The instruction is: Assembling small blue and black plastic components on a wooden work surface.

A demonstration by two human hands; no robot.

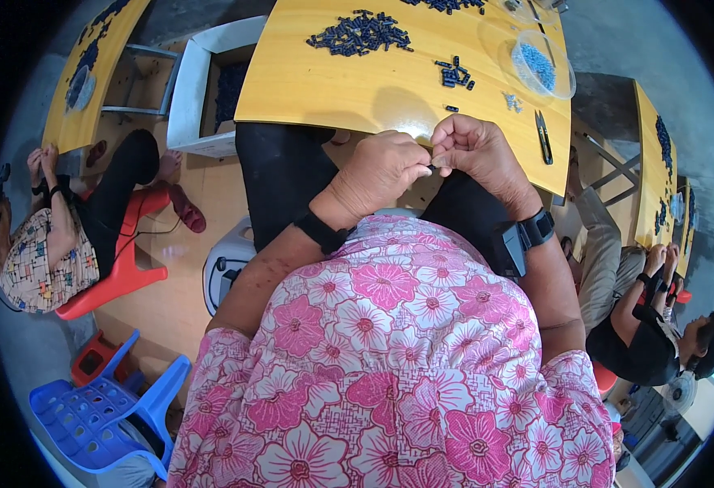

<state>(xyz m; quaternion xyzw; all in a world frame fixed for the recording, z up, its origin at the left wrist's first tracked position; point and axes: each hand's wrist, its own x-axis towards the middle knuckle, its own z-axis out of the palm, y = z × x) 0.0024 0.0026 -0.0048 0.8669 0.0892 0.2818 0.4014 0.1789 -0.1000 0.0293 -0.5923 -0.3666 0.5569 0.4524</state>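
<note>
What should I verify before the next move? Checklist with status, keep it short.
1. Small dark piece pinched where the fingers of the left hand and right hand meet: ok.
2. Its orientation: cannot tell; the fingers hide most of it.
3. Pointed black tool on the table, clear of both hands: ok, lying to their right.
4. Clear tub of blue bits upright: ok.
5. Loose dark pieces all in one pile: not ok; besides the large pile there's a smaller cluster and a single piece.
</note>
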